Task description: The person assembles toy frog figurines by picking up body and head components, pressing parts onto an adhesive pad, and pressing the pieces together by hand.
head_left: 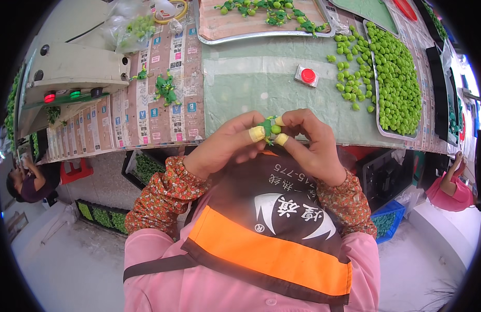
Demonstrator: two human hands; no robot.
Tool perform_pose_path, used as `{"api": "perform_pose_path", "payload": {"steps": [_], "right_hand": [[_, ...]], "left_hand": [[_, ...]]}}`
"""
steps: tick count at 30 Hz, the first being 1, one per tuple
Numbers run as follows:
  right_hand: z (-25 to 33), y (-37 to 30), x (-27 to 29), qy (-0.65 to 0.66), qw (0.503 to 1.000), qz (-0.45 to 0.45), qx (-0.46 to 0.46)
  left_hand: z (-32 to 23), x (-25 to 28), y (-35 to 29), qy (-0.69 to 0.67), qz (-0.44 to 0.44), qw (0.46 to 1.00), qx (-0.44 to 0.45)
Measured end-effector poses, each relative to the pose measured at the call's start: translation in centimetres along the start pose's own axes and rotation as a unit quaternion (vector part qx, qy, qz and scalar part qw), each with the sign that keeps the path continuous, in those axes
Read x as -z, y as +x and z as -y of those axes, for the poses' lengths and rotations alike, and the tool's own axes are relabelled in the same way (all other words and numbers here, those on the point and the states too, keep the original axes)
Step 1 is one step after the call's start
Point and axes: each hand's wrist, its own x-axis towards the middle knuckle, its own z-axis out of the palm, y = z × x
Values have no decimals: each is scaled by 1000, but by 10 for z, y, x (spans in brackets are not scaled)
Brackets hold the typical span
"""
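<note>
My left hand (227,141), with pale yellow tape on a finger or thumb, pinches a small dark green toy figure (268,125) just past the table's near edge. Closing on it from the other side is my right hand (314,148), whose taped thumb and forefinger grip a light green ball (276,129) at the figure. Whether ball and figure are joined cannot be made out. More of these green figures (167,89) lie on the table to the left. Loose light green balls (355,80) are scattered to the right, beside a metal tray (376,78) full of them.
A metal-rimmed tray (266,34) of ball-headed figures sits at the far side. Nearer stands a small block with a red button (308,76). At left is a pale machine (79,67) with buttons. Black crates (388,169) and a blue crate (390,221) are below. Other people sit at both sides.
</note>
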Motion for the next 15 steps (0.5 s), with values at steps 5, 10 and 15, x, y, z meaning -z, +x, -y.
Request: {"api": "perform_pose_path", "payload": {"steps": [5,10,15], "right_hand": [[2,-1,4,54,996,39,-63],[1,-1,3,3,998,55,37],[2,3,4,-26,996,62,58]], "left_hand": [[4,4,0,-3,18,1000,9],[8,8,1,17,42,999,1],[12,8,2,33,29,999,6]]}}
